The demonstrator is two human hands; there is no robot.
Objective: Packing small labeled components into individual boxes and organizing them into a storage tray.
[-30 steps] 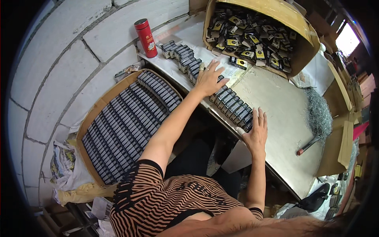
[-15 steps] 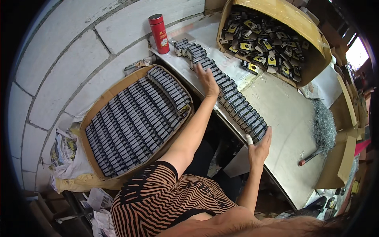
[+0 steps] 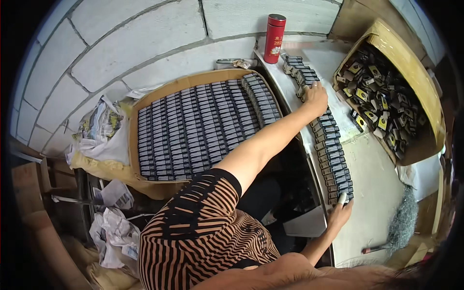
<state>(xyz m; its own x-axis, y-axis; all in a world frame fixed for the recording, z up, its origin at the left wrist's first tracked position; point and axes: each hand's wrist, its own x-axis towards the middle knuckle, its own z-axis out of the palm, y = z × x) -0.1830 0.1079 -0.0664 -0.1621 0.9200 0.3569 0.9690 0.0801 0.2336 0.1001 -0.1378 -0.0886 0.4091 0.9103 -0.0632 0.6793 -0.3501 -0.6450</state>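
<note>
Pale desk (image 3: 372,179) by block wall: long row of small dark rigid boxes (image 3: 331,145), probably light; left hand (image 3: 316,96) and right hand (image 3: 340,212), fingers flat, press its ends.

One head-worn fisheye camera looks steeply down, close above the workbench (image 3: 377,169).

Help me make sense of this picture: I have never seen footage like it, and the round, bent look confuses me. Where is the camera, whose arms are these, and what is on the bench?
The camera is a wide fisheye worn on a person's head, looking down, so straight edges bend. The arms are that person's own. The left hand presses on the far end of a long row of small dark boxes along the edge of the pale bench; the right hand touches the near end. Neither lifts anything. Left of the bench, a cardboard tray holds many such boxes in neat rows. At right, a carton holds loose ones. A red can stands by the block wall.
</note>
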